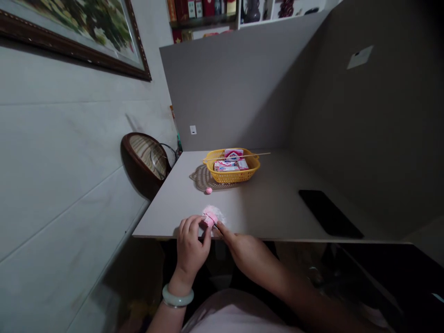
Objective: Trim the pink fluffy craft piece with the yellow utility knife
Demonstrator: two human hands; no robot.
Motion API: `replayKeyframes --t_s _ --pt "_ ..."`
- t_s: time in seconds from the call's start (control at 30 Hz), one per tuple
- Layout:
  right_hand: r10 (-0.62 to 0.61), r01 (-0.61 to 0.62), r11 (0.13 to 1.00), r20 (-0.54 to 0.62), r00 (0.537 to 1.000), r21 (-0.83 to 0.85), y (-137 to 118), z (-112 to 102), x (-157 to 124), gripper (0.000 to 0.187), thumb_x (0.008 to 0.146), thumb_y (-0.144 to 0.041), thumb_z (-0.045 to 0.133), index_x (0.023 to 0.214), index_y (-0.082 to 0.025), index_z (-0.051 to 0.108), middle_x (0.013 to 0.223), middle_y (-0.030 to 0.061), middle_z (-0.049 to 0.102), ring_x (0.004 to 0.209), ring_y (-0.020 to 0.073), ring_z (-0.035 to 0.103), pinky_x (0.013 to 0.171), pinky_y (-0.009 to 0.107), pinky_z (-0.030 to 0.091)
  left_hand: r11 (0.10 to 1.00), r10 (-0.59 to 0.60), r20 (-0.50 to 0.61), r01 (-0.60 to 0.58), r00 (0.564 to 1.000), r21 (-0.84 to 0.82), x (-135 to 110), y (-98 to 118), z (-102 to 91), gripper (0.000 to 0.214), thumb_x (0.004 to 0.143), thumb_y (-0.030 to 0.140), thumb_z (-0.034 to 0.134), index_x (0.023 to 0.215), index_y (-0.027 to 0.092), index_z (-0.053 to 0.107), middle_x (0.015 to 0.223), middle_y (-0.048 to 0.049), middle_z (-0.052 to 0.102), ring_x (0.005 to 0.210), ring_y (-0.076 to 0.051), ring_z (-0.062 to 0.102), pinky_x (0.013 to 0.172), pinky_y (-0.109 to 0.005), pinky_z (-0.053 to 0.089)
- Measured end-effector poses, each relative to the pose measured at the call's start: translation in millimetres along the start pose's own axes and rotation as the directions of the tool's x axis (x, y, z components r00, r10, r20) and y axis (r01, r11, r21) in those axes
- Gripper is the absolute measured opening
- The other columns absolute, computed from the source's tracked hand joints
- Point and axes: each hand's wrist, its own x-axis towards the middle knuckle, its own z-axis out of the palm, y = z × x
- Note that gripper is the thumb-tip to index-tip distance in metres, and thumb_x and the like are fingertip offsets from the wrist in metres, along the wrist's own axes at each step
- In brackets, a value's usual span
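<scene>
- Setting: grey partition panels (229, 92) enclose a pale laminate desk (270, 208); a framed painting (79, 41) hangs on the wall to the left.
- Far end of desk: a yellow plastic basket (250, 160) sits on a woven placemat (204, 179), holding pink-and-white cartons (225, 166), with a wooden skewer (255, 154) laid across it.
- Right of desk: a black tablet or phone (329, 214) lies flat, well apart from the hands.
- Work point: a pink clay-like lump (210, 218) sits at the near desk edge, on a white powdery patch (219, 213). A small pink ball (208, 190) lies apart, beside the placemat.
- Left hand (190, 245): closed, fingers curled over the lump, bracing it against the desk. Jade bangle (177, 296) on the wrist.
- Right hand (248, 259): fingertips reach the lump; whether they pinch it cannot be confirmed.
- Technique: sound. One hand steadies while the other works close in, with the lump supported on the desk.
</scene>
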Motion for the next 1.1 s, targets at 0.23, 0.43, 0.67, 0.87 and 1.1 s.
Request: replayKeyframes --t_s 0.23,0.43,0.67,0.87,1.1 --pt "0.033 -0.031 0.999 -0.081 0.996 0.016 -7.3 4.1 -5.7 0.059 0.097 -0.014 0.031 0.155 -0.021 0.025 0.094 0.0106 0.076 0.075 0.0183 0.07 0.059 0.023 0.038 0.999 0.037 -0.014 -0.037 0.999 0.002 -0.5 -1.9 0.9 0.017 0.091 0.028 0.057 0.105 0.018 0.058 0.102 -0.0103 0.065 0.097 -0.027 0.059 0.088 -0.042 0.047" --pt "0.088 -0.077 0.995 -0.165 0.982 0.07 -16.1 4.2 -14.9 0.053 0.098 -0.022 0.036 0.151 -0.025 0.035 0.103 0.0113 0.076 0.085 0.0204 0.071 0.066 0.024 0.041 0.997 0.074 -0.036 -0.074 0.997 0.002 0.3 -3.4 0.4 0.017 0.091 0.029 0.057 0.103 0.017 0.06 0.099 -0.0101 0.066 0.096 -0.026 0.059 0.086 -0.039 0.047" --pt "0.126 -0.103 0.989 -0.248 0.961 0.103 -19.7 8.3 -20.0 0.047 0.098 -0.021 0.038 0.144 -0.028 0.046 0.108 0.0069 0.075 0.09 0.0187 0.071 0.071 0.023 0.043 0.995 0.1 -0.05 -0.099 0.994 0.016 2.1 -2.9 0.1 0.017 0.092 0.032 0.057 0.102 0.018 0.06 0.097 -0.0094 0.067 0.094 -0.026 0.059 0.086 -0.04 0.047" --pt "0.154 -0.133 0.986 -0.235 0.96 0.099 -21.0 12.1 -21.9 0.046 0.096 -0.018 0.041 0.141 -0.024 0.05 0.104 0.0073 0.074 0.091 0.0185 0.07 0.076 0.023 0.045 0.996 0.092 -0.031 -0.092 0.995 -0.017 1.1 -0.8 -2.7 0.018 0.091 0.032 0.058 0.102 0.018 0.06 0.099 -0.0094 0.067 0.095 -0.026 0.059 0.087 -0.041 0.047" --pt "0.152 -0.151 0.988 -0.185 0.971 0.023 -19.6 17.8 -32.0 0.057 0.093 -0.009 0.034 0.149 -0.02 0.04 0.097 0.0095 0.074 0.078 0.0212 0.071 0.065 0.027 0.046 0.997 0.056 -0.032 -0.058 0.998 -0.05 1.0 -1.9 -1.1 0.017 0.09 0.033 0.061 0.1 0.019 0.06 0.098 -0.0081 0.067 0.093 -0.025 0.058 0.085 -0.04 0.047"
